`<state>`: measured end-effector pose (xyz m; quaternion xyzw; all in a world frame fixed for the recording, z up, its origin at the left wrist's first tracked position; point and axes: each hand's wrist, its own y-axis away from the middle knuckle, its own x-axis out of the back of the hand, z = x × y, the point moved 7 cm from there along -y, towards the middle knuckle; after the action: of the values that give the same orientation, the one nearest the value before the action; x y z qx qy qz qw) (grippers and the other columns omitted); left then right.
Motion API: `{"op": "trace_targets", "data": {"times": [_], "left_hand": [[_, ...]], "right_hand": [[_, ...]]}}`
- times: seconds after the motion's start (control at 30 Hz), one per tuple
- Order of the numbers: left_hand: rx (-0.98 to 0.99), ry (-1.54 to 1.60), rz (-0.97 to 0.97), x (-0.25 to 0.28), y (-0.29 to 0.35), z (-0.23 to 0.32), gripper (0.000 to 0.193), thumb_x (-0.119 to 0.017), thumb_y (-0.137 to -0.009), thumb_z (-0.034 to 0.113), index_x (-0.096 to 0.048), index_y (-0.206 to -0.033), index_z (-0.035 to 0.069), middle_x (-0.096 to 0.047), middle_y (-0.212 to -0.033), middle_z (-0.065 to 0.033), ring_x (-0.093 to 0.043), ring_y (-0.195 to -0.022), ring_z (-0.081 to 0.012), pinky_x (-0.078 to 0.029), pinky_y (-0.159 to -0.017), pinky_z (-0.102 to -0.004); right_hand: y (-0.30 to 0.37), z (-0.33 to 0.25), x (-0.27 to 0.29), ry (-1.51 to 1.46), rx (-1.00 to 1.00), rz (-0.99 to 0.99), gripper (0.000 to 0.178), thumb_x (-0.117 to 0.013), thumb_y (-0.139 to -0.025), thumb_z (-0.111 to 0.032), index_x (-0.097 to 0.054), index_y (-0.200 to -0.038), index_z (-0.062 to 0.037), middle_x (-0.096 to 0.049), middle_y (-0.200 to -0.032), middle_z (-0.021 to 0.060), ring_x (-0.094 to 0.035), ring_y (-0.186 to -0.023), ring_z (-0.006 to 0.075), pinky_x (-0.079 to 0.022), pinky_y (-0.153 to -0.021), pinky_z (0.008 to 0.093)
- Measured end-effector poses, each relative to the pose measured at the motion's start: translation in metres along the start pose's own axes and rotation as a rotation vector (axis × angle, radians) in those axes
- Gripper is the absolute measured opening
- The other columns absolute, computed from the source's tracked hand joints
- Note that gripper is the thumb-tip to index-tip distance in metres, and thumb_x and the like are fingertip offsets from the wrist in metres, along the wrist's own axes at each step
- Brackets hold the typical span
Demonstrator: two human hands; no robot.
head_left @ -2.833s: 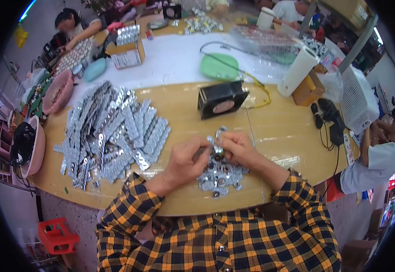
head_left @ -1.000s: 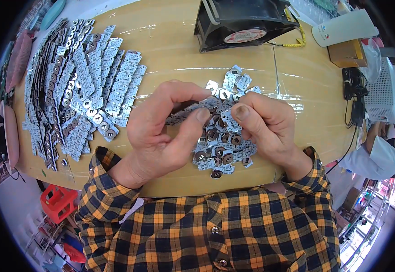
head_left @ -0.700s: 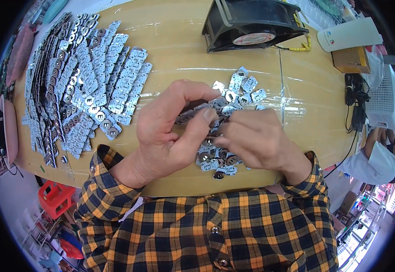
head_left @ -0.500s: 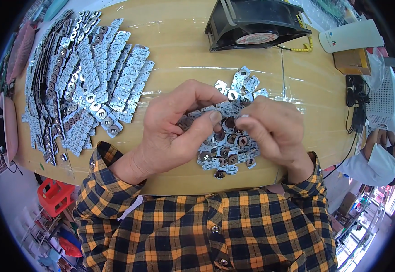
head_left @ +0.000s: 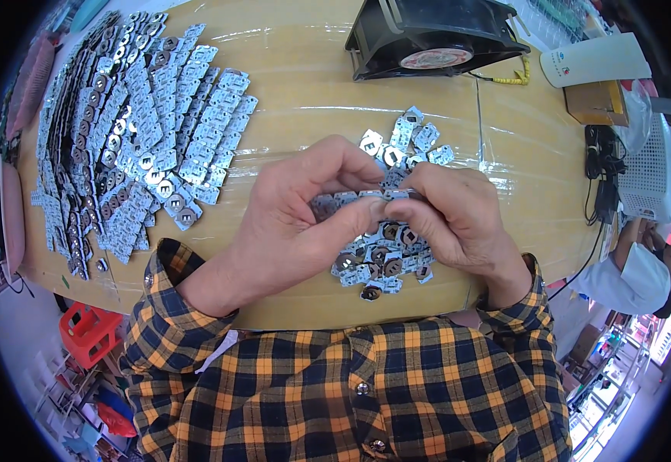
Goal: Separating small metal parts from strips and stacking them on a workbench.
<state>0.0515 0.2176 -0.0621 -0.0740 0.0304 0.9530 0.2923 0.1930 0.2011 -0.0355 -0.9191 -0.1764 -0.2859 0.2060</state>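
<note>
My left hand (head_left: pixel 305 212) pinches a strip of small white circuit boards (head_left: pixel 345 198) between thumb and fingers. The strip runs out of the palm toward my right hand (head_left: pixel 459 215), whose thumb and forefinger grip its other end. Both thumbtips nearly meet on the strip. Below and beyond my hands lies a loose pile of single circuit boards (head_left: pixel 393 266), several bearing round, dark metallic discs. My fingers hide part of the pile. At the left, many long circuit-board strips (head_left: pixel 220 115) lie stacked and fanned across the table (head_left: pixel 297 77).
A black fan (head_left: pixel 435 42) stands at the far side. Toward the right are a white cup (head_left: pixel 597 60) on a cardboard box (head_left: pixel 593 102), a black cable bundle (head_left: pixel 603 162) and a white perforated basket (head_left: pixel 649 173). A person in white (head_left: pixel 628 277) sits beyond the right edge; a red stool (head_left: pixel 89 333) is lower left.
My right hand has moved left and closed onto the end of the strip beside my left thumb. A moment before, it was apart from the strip, over the pile.
</note>
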Motion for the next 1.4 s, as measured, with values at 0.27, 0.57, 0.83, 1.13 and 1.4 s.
{"op": "trace_targets", "data": {"times": [0.27, 0.57, 0.83, 1.13, 1.4], "left_hand": [[0.161, 0.188, 0.004, -0.002, 0.003, 0.006, 0.013, -0.062, -0.091, 0.008, -0.057, -0.097, -0.002, -0.062, -0.071, -0.0045, -0.054, -0.057, -0.0040, -0.039, -0.049, -0.0163], [-0.376, -0.391, 0.010, 0.002, -0.003, 0.034, 0.017, -0.063, -0.086, 0.002, -0.060, -0.102, -0.004, -0.063, -0.092, -0.0122, -0.061, -0.075, -0.0144, -0.046, -0.062, -0.0247], [-0.416, -0.549, 0.104, 0.006, -0.004, 0.033, 0.024, -0.067, -0.078, -0.005, -0.062, -0.101, -0.003, -0.066, -0.085, -0.0135, -0.063, -0.069, -0.0211, -0.048, -0.061, -0.0283], [-0.522, -0.643, 0.093, 0.008, 0.000, 0.037, 0.028, -0.071, -0.075, -0.007, -0.063, -0.102, -0.002, -0.066, -0.081, -0.0131, -0.063, -0.065, -0.0221, -0.047, -0.056, -0.0279], [-0.561, -0.627, 0.168, 0.010, 0.001, 0.035, 0.028, -0.069, -0.073, -0.010, -0.063, -0.099, -0.003, -0.063, -0.077, -0.0129, -0.061, -0.062, -0.0231, -0.046, -0.052, -0.0299]], "right_hand": [[0.015, 0.016, -0.030, -1.348, -0.683, -0.073, 0.033, -0.049, -0.100, -0.024, -0.050, -0.076, -0.0020, -0.045, -0.053, 0.0005, -0.036, -0.040, 0.0045, -0.029, -0.037, 0.0189], [0.009, 0.019, -0.012, -0.776, -0.638, -0.006, 0.031, -0.046, -0.102, -0.026, -0.049, -0.081, -0.0037, -0.050, -0.061, 0.0002, -0.040, -0.045, 0.0038, -0.033, -0.043, 0.0185], [0.005, 0.023, -0.011, -0.725, -0.587, 0.031, 0.031, -0.046, -0.102, -0.027, -0.051, -0.082, -0.0036, -0.051, -0.061, -0.0013, -0.041, -0.047, 0.0027, -0.033, -0.044, 0.0178], [0.001, 0.025, -0.009, -0.692, -0.603, 0.070, 0.028, -0.049, -0.101, -0.022, -0.058, -0.082, -0.0035, -0.051, -0.057, -0.0053, -0.041, -0.047, -0.0003, -0.031, -0.044, 0.0164], [-0.001, 0.026, -0.011, -0.631, -0.555, 0.024, 0.027, -0.050, -0.100, -0.017, -0.058, -0.078, -0.0030, -0.050, -0.056, -0.0045, -0.042, -0.050, 0.0010, -0.032, -0.047, 0.0191]]}}
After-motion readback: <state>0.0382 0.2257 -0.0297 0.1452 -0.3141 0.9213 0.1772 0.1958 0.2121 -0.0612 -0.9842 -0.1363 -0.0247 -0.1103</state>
